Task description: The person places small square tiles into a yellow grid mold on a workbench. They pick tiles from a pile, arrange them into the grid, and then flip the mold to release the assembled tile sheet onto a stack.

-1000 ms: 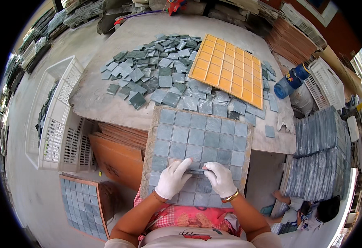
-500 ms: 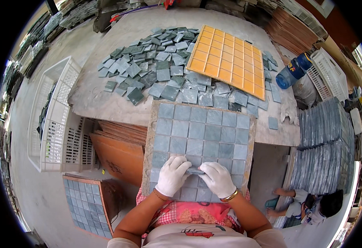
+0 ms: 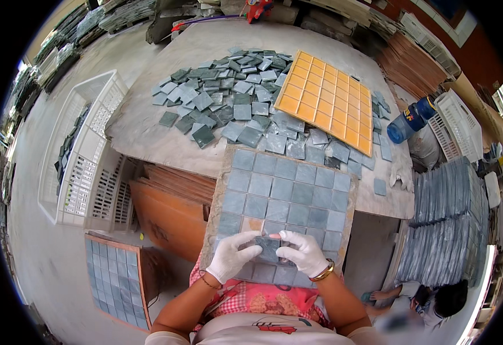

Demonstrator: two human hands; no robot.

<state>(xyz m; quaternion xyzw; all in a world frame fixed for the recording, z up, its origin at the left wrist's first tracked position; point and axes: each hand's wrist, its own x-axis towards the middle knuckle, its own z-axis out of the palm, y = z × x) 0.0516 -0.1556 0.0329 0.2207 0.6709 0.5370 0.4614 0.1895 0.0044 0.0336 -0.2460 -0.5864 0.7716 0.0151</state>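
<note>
This looks like a workshop for stone tile: a heap of loose grey-green square tiles (image 3: 242, 111) and a yellow gridded tray (image 3: 326, 103) share a worn table (image 3: 142, 129), with a tile-covered board (image 3: 217, 198) at its near edge. Stacked tile sheets (image 3: 441, 192) stand by the near right corner, brown boards (image 3: 171, 213) lean below the near edge, a plastic crate (image 3: 79, 198) sits off the left edge, and slabs (image 3: 122, 18) are piled past the far left corner.

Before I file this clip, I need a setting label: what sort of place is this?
Probably a stone-tile workshop: loose grey tiles lie heaped on a worktable, and what look like tile sheets are stacked at right.
</note>
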